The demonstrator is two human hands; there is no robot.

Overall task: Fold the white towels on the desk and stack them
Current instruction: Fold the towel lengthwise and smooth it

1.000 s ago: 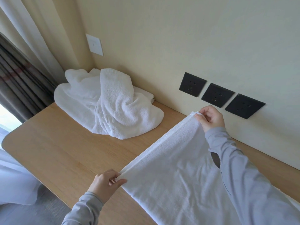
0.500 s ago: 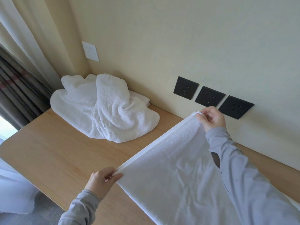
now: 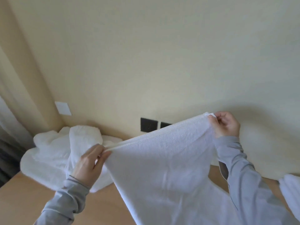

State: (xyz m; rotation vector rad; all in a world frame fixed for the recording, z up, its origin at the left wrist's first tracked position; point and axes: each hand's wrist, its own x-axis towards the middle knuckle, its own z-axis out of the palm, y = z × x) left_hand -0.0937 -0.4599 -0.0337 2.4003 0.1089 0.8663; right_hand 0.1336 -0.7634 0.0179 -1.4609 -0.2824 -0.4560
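Note:
I hold a white towel (image 3: 164,168) up above the wooden desk (image 3: 24,197), its top edge stretched between my hands. My left hand (image 3: 88,163) pinches the lower left corner of that edge. Higher up, near the wall, my right hand (image 3: 225,125) pinches the right corner. The towel hangs down in front of me and hides much of the desk. A heap of crumpled white towels (image 3: 52,153) lies at the desk's far left corner, partly behind my left hand. Another bit of white towel (image 3: 290,190) shows at the right edge.
Black wall sockets (image 3: 149,127) sit low on the cream wall behind the towel's top edge. A white switch plate (image 3: 63,108) is on the wall above the heap. Curtains (image 3: 9,127) hang at the left.
Both hands have lifted the towel's edge off the desk, so it now hangs in the air. The view has tilted up toward the wall.

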